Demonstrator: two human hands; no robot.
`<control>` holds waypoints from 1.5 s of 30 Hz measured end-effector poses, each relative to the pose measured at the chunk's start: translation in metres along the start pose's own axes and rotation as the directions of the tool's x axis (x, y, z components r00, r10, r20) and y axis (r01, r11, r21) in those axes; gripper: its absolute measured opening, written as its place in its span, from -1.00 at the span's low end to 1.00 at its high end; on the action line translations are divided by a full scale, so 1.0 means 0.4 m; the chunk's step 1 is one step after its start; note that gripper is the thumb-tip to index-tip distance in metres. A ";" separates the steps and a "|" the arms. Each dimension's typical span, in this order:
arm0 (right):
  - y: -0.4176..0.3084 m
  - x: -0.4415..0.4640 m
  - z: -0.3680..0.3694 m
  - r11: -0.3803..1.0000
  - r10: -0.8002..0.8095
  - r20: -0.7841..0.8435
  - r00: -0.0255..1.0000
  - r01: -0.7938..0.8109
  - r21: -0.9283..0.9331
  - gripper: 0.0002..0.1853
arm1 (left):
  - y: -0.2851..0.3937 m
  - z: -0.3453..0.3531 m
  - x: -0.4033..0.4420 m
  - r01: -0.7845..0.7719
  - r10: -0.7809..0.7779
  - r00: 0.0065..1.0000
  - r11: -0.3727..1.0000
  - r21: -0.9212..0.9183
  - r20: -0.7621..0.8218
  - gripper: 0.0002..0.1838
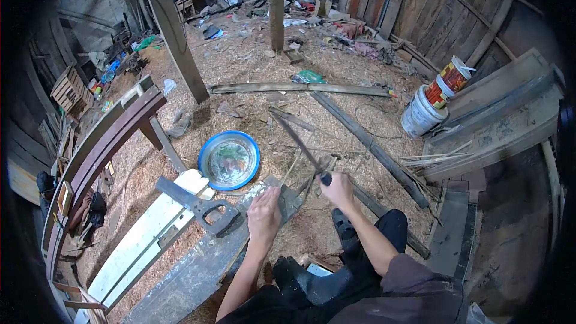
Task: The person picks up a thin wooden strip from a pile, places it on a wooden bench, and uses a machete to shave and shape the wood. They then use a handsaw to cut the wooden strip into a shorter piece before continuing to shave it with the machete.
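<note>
My right hand (338,191) is wrapped round the black handle of a machete (295,136), its long dark blade slanting up and to the left. Closed on a thin wooden strip (290,170), my left hand (264,215) rests over the edge of a worn grey plank (191,276). The strip's upper end pokes out past my fingers, close to the blade. Left of that hand, a handsaw (189,201) lies across the plank and a white-painted board (141,234).
A blue-rimmed metal basin (255,165) sits on the shavings. Long timbers (372,144) cross the floor. Stacked buckets (423,114) stand at the right, near large wooden panels (510,126). A curved wooden frame (99,153) rises at the left. Posts (276,12) stand farther back.
</note>
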State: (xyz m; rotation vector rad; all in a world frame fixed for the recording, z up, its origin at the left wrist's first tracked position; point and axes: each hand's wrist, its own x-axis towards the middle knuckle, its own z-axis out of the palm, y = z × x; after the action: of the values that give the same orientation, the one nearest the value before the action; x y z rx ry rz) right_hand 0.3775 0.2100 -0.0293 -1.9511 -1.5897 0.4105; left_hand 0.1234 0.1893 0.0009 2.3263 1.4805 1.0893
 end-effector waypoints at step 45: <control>-0.215 -0.086 -0.153 0.966 0.055 0.231 0.971 0.007 -0.258 -0.34 | 0.003 0.016 0.007 0.093 -0.155 0.971 0.947 0.307 0.184 -0.36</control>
State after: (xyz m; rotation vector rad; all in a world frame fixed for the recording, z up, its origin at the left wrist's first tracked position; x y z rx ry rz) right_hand 0.3369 0.1721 0.0671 -2.1841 -1.8496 0.4824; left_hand 0.1293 0.1926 -0.0016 2.4040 1.7826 0.6060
